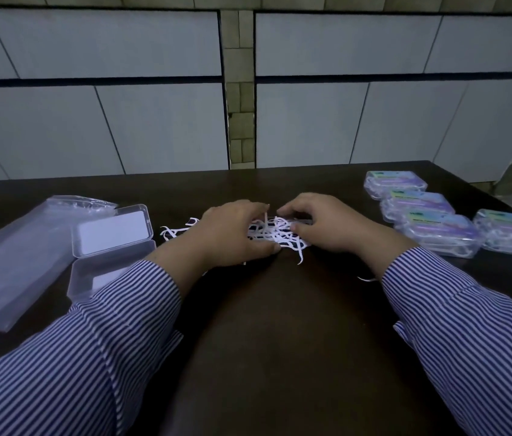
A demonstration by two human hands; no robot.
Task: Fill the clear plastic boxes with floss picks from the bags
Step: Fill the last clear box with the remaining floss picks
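Dark table [264, 325] with an empty bag [12, 262] on the left, and an open clear box [113, 243] just beside it. Four filled boxes [437, 234] sit on the right. In the middle both hands, left hand [232, 234] and right hand [327, 228], have fingers curled around a loose pile of white floss picks [275, 236].

Dark table [264, 341], pale panelled wall [106, 121].

A dark, smooth, faintly glossy counter [264, 325] carries clear glossy plastic boxes [113, 229], a crinkled transparent plastic bag [12, 262], white plastic floss picks [275, 236]; striped cloth sleeves [468, 325].
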